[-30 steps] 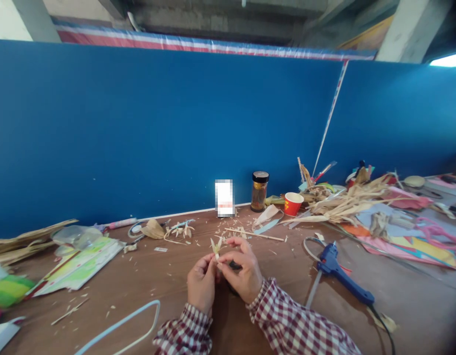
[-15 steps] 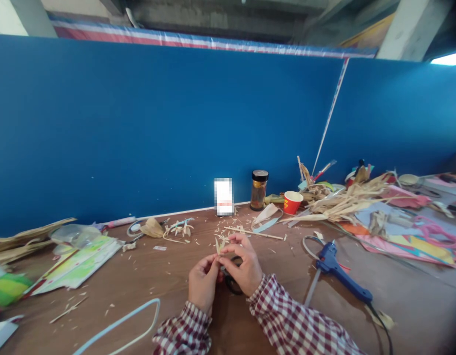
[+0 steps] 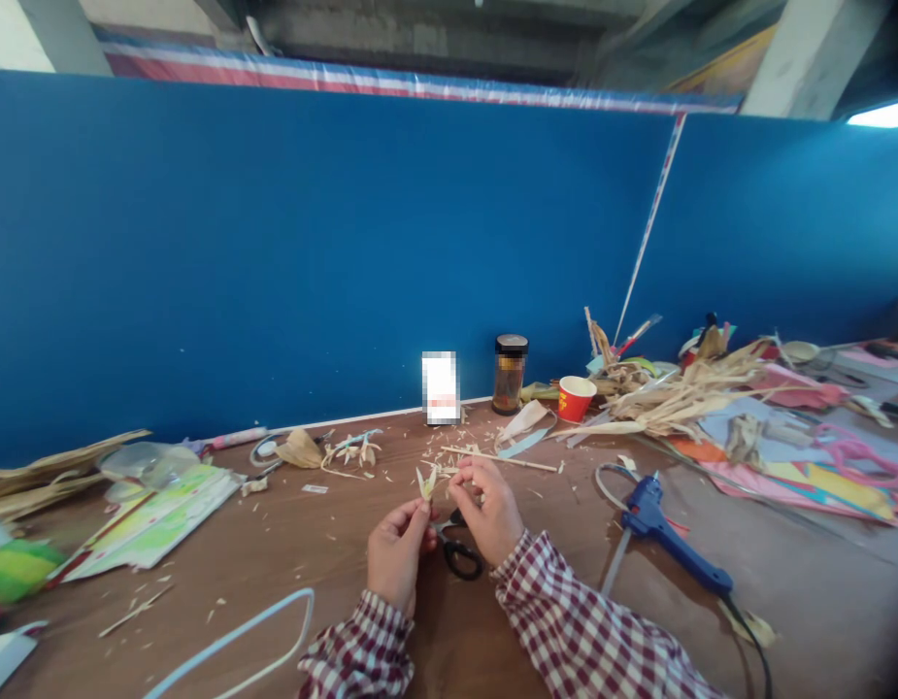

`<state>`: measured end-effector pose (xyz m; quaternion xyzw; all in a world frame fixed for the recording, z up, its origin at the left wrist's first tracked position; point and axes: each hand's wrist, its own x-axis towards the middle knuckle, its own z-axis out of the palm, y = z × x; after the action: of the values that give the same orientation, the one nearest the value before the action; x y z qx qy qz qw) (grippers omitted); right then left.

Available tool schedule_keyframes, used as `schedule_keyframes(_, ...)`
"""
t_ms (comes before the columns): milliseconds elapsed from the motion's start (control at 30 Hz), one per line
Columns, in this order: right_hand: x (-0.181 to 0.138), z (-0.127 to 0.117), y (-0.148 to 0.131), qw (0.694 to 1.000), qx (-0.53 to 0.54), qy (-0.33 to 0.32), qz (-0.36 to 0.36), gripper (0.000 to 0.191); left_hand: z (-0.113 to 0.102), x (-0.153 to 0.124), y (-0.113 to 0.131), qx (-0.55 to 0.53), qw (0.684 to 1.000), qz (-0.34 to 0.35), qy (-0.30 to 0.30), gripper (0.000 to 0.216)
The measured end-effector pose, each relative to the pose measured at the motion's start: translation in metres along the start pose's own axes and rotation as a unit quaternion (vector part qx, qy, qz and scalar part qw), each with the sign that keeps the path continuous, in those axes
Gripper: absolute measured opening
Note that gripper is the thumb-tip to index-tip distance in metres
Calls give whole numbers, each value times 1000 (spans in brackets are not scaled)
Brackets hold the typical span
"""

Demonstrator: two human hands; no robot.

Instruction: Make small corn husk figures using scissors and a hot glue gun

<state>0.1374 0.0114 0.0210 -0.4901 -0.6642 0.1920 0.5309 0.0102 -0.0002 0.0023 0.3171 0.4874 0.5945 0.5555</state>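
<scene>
Between the thumb and finger of my left hand [image 3: 399, 549] is a small pale flower [image 3: 426, 484] that looks made of corn husk, its pointed petals upward. My right hand [image 3: 486, 507] is just to the right of it and apart from it. Its thumb and fingertips are pinched together; whatever is between them is too small to make out. Black-handled scissors [image 3: 463, 560] lie on the table below and between my hands, partly covered by the right one. Pale husk scraps [image 3: 449, 456] are scattered beyond my fingers.
A blue glue gun [image 3: 674, 544] lies at right with its cord. Farther back are a dark-lidded jar [image 3: 510, 377], a red paper cup [image 3: 577, 400] and a heap of dried husks [image 3: 681, 393]. A white-blue strip [image 3: 234, 636] curves at front left. A blue partition [image 3: 310, 243] stands behind.
My right hand has drawn away from the flower, slightly to the right, and its fingers have pinched together. The flower stays in my left hand, and more of the scissors shows.
</scene>
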Motion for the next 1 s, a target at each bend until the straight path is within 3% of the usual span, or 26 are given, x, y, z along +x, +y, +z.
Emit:
schedule_keyframes(167, 6, -9, 16, 994, -96, -39, 27, 14, 0, 3, -1, -17, 1000, 2, 12, 34)
schedule_keyframes(367, 10, -19, 38, 960, -270, -59, 52, 13, -1, 3, 0, -19, 1000, 5, 11, 30)
schedule_keyframes(500, 11, -21, 45, 952, -290, -66, 72, 17, -3, 4, 0, -22, 1000, 8, 10, 29)
schedule_keyframes(667, 14, -34, 34, 968, -238, -10, 81, 19, -5, 6, 1, -27, 999, -6, 29, 33)
schedule_keyframes(833, 17, -66, 10, 991, -92, -4, 94, 22, -5, 6, 3, -31, 999, -19, 28, 34)
schedule_keyframes(1000, 23, -126, 10, 981, -178, -9, 76, 21, -4, 6, 3, -18, 1000, -10, 20, 34)
